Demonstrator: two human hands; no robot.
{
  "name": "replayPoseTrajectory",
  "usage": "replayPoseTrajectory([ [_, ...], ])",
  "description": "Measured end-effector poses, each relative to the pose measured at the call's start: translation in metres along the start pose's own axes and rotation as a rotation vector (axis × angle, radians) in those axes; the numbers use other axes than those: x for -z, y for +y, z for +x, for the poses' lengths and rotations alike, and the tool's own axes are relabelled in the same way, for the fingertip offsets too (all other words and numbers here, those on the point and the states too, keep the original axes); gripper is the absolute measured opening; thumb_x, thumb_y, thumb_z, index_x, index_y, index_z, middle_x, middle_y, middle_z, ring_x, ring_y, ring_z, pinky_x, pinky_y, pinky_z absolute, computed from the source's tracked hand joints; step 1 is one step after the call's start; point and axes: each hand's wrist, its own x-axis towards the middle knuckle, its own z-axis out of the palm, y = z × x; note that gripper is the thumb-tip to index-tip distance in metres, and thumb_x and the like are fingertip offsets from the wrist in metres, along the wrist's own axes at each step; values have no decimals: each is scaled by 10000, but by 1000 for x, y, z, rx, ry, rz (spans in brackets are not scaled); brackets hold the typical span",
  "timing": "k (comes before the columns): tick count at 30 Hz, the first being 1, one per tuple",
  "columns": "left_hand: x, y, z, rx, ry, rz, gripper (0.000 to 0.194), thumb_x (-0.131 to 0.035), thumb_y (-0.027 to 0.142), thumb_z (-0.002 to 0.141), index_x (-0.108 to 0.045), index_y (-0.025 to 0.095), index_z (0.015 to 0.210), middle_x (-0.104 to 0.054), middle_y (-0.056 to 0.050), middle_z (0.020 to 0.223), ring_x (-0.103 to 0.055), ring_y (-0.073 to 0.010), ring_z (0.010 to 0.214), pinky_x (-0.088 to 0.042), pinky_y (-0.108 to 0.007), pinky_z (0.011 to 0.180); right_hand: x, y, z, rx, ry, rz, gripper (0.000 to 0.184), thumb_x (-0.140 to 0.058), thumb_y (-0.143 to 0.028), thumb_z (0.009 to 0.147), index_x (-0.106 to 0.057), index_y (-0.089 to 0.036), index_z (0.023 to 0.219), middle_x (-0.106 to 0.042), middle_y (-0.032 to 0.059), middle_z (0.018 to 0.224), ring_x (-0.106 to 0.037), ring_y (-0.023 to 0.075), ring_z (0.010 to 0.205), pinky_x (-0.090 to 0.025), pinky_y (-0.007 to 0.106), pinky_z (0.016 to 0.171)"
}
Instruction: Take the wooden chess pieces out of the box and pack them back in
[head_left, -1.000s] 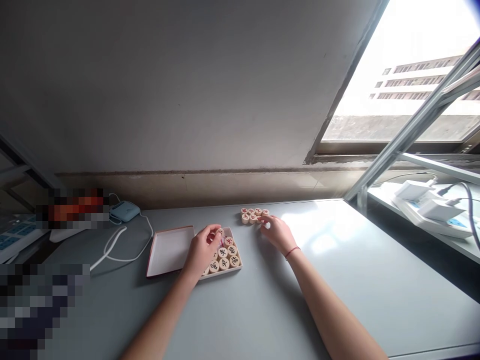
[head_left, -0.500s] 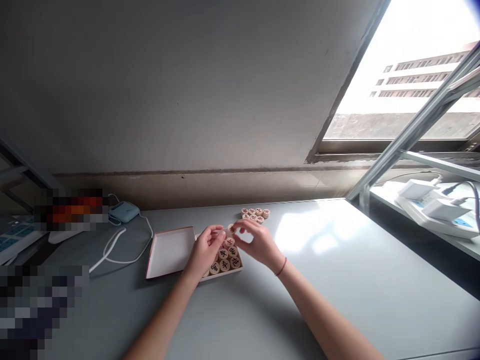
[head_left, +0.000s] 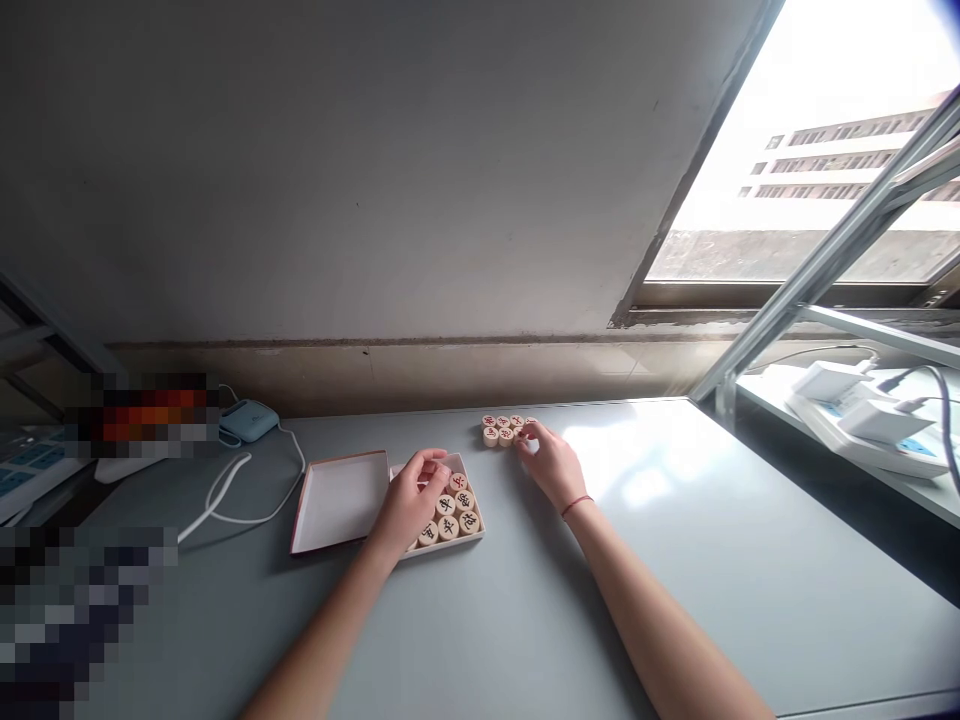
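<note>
My left hand (head_left: 409, 500) hovers over the shallow open box (head_left: 480, 533), hiding its left part. Its thumb and fingers are drawn together, and whatever may lie between them is hidden. Round wooden Chinese chess pieces (head_left: 448, 527) with black characters fill the near part of the box; a red-marked piece (head_left: 458, 482) sits farther back. My right hand (head_left: 551, 465) is at the back of the table, its fingers pinched on a chess piece (head_left: 519, 435) at the front right of a cluster of red-marked pieces (head_left: 504, 428) set in two rows.
The box lid (head_left: 341, 505) lies inside-up left of the box. A white cable (head_left: 247, 522) and a light-blue device (head_left: 249, 421) are farther left. White chargers on a power strip (head_left: 862, 425) stand at right, by a metal frame. A wall (head_left: 375, 200) rises behind the table.
My right hand has moved right and away from me, from beside my left hand to the cluster, carrying a piece. My left hand has barely moved over the box.
</note>
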Motion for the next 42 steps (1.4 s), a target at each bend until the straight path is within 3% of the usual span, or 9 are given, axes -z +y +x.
replayPoseTrajectory([
  [9, 2, 2, 0, -39, 15, 65, 284, -517, 397, 837, -631, 201, 1008, -687, -38, 912, -650, -187, 863, -516, -289, 736, -3, -2, 1, -25, -36, -50, 162, -478, -199, 814, -554, -243, 950, -663, 14, 904, -588, 166, 729, -357, 237, 590],
  [11, 2, 2, -1, -105, 21, 185, 258, -487, 364, 858, -641, 203, 987, -692, -40, 927, -643, -183, 842, -505, -298, 751, 0, -4, 0, -32, -44, -57, 166, -478, -203, 820, -551, -244, 963, -662, 12, 907, -590, 163, 725, -352, 235, 588],
  [16, 0, -2, -6, -299, 84, 743, 249, -458, 277, 901, -701, 231, 930, -703, -52, 949, -578, -237, 931, -418, -375, 825, 22, -25, -8, -65, -70, -157, 277, -509, -264, 844, -515, -207, 1115, -649, 91, 1043, -611, 198, 786, -340, 249, 572],
  [19, -3, -3, -8, -290, 40, 928, 297, -427, 310, 937, -717, 249, 962, -690, -67, 988, -536, -273, 970, -398, -398, 789, 32, -47, -19, 23, -219, -94, 245, -498, -297, 866, -534, -213, 1093, -671, 73, 1007, -619, 184, 763, -348, 242, 571],
  [23, -9, -4, -9, -341, 15, 994, 324, -404, 338, 955, -717, 251, 953, -673, -72, 1026, -508, -279, 987, -379, -418, 802, 29, -68, -32, 108, -461, 43, 136, -488, -226, 848, -620, -223, 884, -697, 22, 833, -612, 157, 703, -339, 223, 563],
  [27, -15, -4, -8, -345, 21, 1009, 318, -414, 323, 952, -710, 210, 920, -677, -96, 1010, -508, -284, 980, -378, -427, 798, 20, -71, -35, 127, -457, 52, 213, -454, -141, 824, -652, -213, 857, -694, 30, 830, -592, 147, 691, -324, 219, 568],
  [34, -22, 3, -6, -256, 2, 961, 215, -482, 324, 926, -658, 205, 895, -700, -75, 967, -531, -288, 1009, -376, -413, 798, 14, -70, -36, 100, -460, 49, 214, -451, -205, 838, -605, -204, 689, -635, 15, 667, -503, 125, 553, -290, 220, 517],
  [39, -24, 8, -5, -218, -38, 876, 139, -514, 300, 901, -630, 229, 873, -714, -26, 905, -558, -270, 973, -380, -394, 785, 14, -72, -36, 85, -328, 78, 205, -445, -211, 831, -578, -207, 675, -628, 5, 660, -505, 125, 537, -308, 225, 510],
  [42, -22, 8, -4, -214, 7, 844, 128, -530, 300, 885, -638, 239, 918, -709, -30, 940, -553, -274, 986, -397, -402, 806, 15, -72, -36, 168, -228, 168, 196, -420, -207, 849, -595, -209, 761, -648, 10, 713, -531, 130, 547, -366, 235, 526],
])
